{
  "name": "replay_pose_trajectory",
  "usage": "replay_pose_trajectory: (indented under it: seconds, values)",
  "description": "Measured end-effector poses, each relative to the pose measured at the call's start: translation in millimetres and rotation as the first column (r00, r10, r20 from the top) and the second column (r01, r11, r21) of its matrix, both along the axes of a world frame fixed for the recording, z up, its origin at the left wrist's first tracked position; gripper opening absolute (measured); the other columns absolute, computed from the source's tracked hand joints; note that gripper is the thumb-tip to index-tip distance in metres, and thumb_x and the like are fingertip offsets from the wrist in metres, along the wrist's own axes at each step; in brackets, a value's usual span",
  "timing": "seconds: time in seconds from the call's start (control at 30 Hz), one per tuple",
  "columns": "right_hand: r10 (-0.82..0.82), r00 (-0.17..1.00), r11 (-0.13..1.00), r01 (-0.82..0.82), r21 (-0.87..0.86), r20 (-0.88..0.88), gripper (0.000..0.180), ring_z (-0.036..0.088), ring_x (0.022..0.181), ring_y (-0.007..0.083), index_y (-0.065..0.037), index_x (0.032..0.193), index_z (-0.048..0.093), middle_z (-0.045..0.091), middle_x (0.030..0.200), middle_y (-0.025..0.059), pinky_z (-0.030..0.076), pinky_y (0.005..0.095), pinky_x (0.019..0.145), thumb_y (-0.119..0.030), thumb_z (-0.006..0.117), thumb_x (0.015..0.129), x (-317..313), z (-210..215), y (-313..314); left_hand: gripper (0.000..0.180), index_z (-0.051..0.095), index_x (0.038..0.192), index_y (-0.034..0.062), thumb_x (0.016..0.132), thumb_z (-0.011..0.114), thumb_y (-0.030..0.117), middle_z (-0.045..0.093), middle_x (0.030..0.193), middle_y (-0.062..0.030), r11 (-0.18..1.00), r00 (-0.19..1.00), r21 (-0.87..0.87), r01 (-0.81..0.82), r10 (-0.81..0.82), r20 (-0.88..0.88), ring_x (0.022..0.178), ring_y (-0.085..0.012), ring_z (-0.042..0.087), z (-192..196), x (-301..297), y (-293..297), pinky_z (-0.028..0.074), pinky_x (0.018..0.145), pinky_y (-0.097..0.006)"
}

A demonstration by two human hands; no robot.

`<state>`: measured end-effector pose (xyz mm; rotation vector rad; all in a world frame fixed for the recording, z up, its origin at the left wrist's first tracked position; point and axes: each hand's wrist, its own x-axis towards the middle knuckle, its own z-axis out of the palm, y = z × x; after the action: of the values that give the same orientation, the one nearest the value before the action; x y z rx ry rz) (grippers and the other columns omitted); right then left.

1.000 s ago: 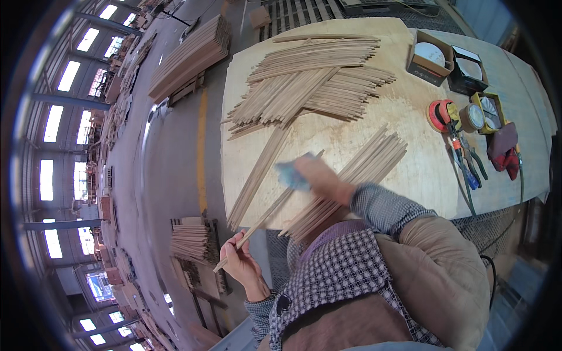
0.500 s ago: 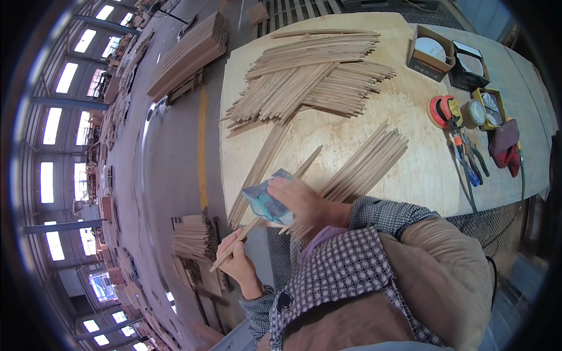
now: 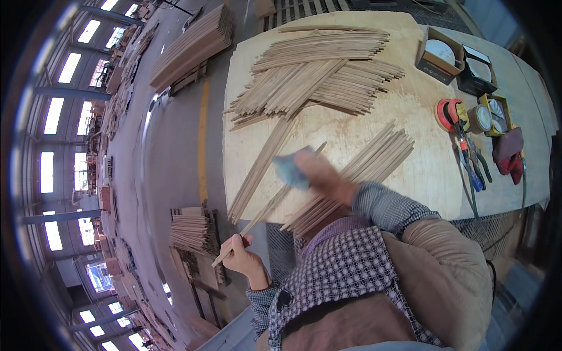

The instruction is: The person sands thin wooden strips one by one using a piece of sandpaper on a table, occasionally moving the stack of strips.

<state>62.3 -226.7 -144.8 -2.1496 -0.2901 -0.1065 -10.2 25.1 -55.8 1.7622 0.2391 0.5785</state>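
Observation:
A thin wooden strip [image 3: 270, 205] slants up from the table's near left edge, its lower end gripped in my left hand [image 3: 242, 257] with the fingers wrapped round it. Over the strip's upper part is my right hand [image 3: 323, 175], smeared by motion and closed on a creased blue-green sheet [image 3: 291, 171]. The sheet's contact with the strip is blurred. One bundle of strips [image 3: 260, 167] lies left of the held strip. Another bundle [image 3: 380, 152] lies to its right, partly under my right forearm. A crossed pile of strips [image 3: 316, 73] covers the far part of the table.
On the table's right stand a brown box with white discs [image 3: 440, 54], a black box [image 3: 477, 69], a red sander [image 3: 448, 114], pliers [image 3: 482, 164] and a dark red cloth [image 3: 510, 153]. More strips [image 3: 190, 231] sit on a floor rack at left; stacked boards [image 3: 193, 47] lie beyond.
My right hand and the blue-green sheet have slid up and right along the strip, away from my left hand. The left hand keeps its hold, shifted slightly. The whole view has moved a little.

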Motion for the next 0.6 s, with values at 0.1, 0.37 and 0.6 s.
replay_pose_trajectory:
  seconds: [0.1,0.37,0.6]
  values:
    - [-0.193,0.964,0.881,0.252,-0.401,0.181,0.042,0.047,0.127,0.0305,-0.002,0.127,0.049,0.05,0.133,0.0154,0.038,0.0475,0.101,-0.01,0.049,0.086,14,-92,-32,0.012,0.057,0.086,-0.0069,0.088,0.058,0.005,0.059,0.073,-0.0122,0.998,0.999,0.05,0.044,-0.043,-0.021,0.06,-0.017,0.059,1,0,5,0.054,0.055,-0.029]
    - [-0.189,0.978,0.878,0.21,-0.431,0.092,0.047,0.044,0.13,0.0312,-0.002,0.131,0.044,0.047,0.138,0.0166,0.037,0.0514,0.103,-0.013,0.051,0.085,19,-102,-31,0.024,0.059,0.107,-0.0079,0.091,0.061,0.011,0.06,0.076,-0.0122,0.883,0.904,-0.193,0.428,-0.413,0.112,0.062,-0.0181,0.058,10,10,33,0.053,0.055,-0.03]
    - [0.051,0.934,0.995,-0.077,0.059,0.353,0.035,0.055,0.113,0.0293,0.0,0.117,0.055,0.059,0.12,0.0157,0.04,0.0431,0.097,-0.012,0.055,0.084,-12,-8,46,0.017,0.061,0.096,-0.0064,0.094,0.057,0.01,0.057,0.068,-0.0098,0.97,0.98,-0.152,0.192,-0.181,0.082,0.056,-0.0147,0.055,0,7,24,0.051,0.049,-0.027]
